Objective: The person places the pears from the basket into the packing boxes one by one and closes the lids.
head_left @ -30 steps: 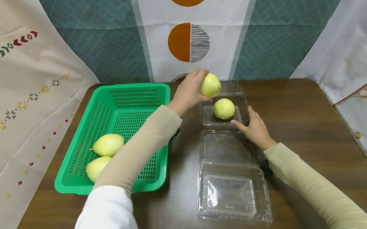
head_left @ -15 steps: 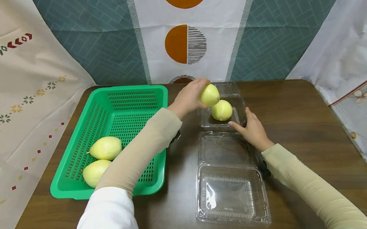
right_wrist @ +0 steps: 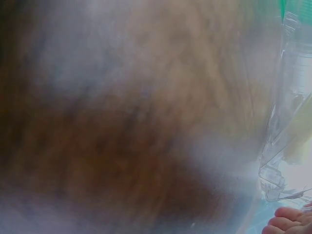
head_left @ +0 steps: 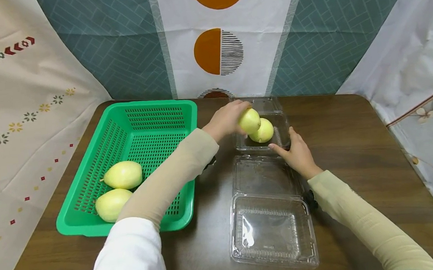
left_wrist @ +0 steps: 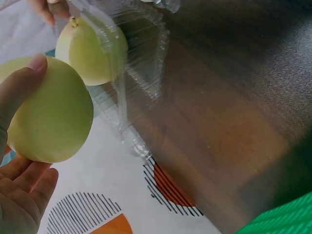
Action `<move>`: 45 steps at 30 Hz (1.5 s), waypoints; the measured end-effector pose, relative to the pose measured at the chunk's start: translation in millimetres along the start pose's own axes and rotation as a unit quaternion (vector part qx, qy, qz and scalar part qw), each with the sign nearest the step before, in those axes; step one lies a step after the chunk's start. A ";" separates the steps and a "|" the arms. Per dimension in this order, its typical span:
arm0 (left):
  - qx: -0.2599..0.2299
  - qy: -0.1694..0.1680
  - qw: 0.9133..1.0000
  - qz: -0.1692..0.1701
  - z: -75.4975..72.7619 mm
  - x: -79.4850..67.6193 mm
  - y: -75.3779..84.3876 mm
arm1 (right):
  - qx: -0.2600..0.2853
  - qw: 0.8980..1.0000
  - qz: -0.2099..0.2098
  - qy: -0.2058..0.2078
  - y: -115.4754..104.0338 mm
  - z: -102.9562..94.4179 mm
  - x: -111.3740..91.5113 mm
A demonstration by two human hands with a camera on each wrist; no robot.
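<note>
My left hand (head_left: 224, 120) grips a yellow-green pear (head_left: 249, 121) above the left part of a clear plastic container (head_left: 254, 148). Another pear (head_left: 265, 130) sits inside that container, just right of and below the held one. In the left wrist view, the thumb and fingers are around opposite sides of the held pear (left_wrist: 52, 114); the pear in the container (left_wrist: 87, 53) shows its stem. My right hand (head_left: 300, 155) is at the container's front right corner, thumb along the front edge and fingers extended on the right side. The right wrist view is mostly blurred, with fingers (right_wrist: 287, 222) at its lower corner.
On the left stands a green slotted basket (head_left: 61, 224) with two pears, one farther back (head_left: 123, 175) and one nearer (head_left: 112, 205), partly behind the left sleeve. A second clear container (head_left: 272, 229) lies opened in front on the wooden table (head_left: 352, 139). Patterned cloths hang behind and beside.
My left hand has lowered the pear toward the container, beside the pear inside. My right hand stays at the container's corner. The head view has shifted slightly.
</note>
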State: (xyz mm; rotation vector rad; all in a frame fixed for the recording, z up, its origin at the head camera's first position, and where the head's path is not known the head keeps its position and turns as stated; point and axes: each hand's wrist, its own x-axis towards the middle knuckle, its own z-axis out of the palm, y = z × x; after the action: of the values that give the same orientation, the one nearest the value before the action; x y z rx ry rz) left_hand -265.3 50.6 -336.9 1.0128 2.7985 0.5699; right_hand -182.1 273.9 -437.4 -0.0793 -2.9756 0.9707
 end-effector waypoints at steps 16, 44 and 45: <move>-0.022 0.000 1.000 -0.012 14.3 -0.3 -12.1 | -0.001 1.000 -0.004 0.005 -0.2 -0.5 0.7; 0.009 -0.009 1.000 0.015 36.1 5.2 -8.8 | -0.001 1.000 -0.015 0.017 5.3 2.9 0.8; 0.011 -0.011 1.000 0.015 36.7 5.6 -8.7 | 0.000 1.000 -0.015 0.017 5.0 2.7 0.4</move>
State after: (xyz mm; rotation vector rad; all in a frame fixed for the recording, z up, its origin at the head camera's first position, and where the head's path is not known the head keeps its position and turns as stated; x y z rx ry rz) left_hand -266.5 59.3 -374.0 1.0606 2.7804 0.5297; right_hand -182.4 276.3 -442.5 -0.0503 -2.9377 0.9551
